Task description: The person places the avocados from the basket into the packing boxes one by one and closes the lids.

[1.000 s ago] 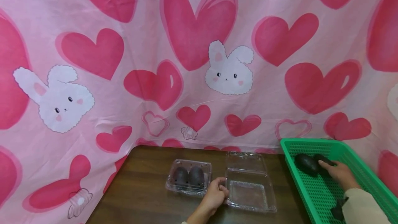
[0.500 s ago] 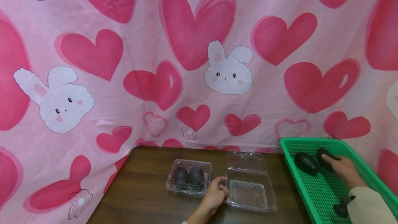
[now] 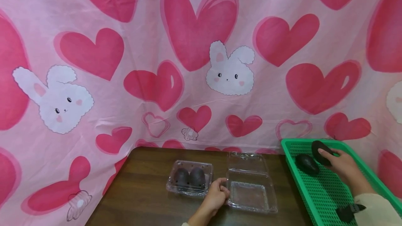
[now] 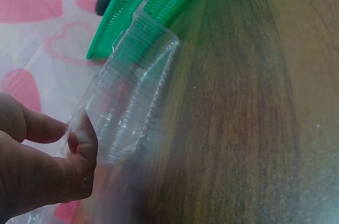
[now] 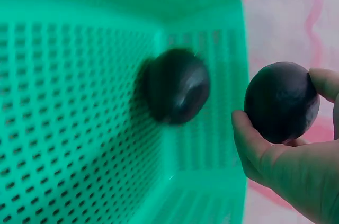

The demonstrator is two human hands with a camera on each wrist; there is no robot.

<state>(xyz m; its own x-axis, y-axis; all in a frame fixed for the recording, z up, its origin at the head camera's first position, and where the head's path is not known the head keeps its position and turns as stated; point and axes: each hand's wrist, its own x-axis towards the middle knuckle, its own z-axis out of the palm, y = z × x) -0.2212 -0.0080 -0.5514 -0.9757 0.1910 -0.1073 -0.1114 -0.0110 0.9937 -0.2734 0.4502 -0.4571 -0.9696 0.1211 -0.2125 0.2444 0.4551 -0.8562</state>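
Observation:
My right hand [image 3: 343,166] grips a dark avocado [image 3: 321,152] between thumb and fingers, raised over the far end of the green basket [image 3: 326,194]. A second avocado [image 5: 180,86] lies in that basket, to the left of the held one in the head view. With thumb and fingers, my left hand [image 3: 216,195] pinches the left edge of an open clear plastic clamshell box [image 3: 251,194] on the table. In the left wrist view, the thumb and a bent finger meet at the edge of the box wall [image 4: 122,107].
Left of my left hand stands a closed clear clamshell box [image 3: 204,166] with two avocados [image 3: 197,179] inside. The brown wooden table [image 3: 141,184] ends at a pink heart-patterned cloth [image 3: 194,114]. A black device [image 3: 348,212] sits at my right wrist.
My right hand has lifted the avocado off the basket floor, up and slightly left, away from the other avocado. My left hand stays at the open box.

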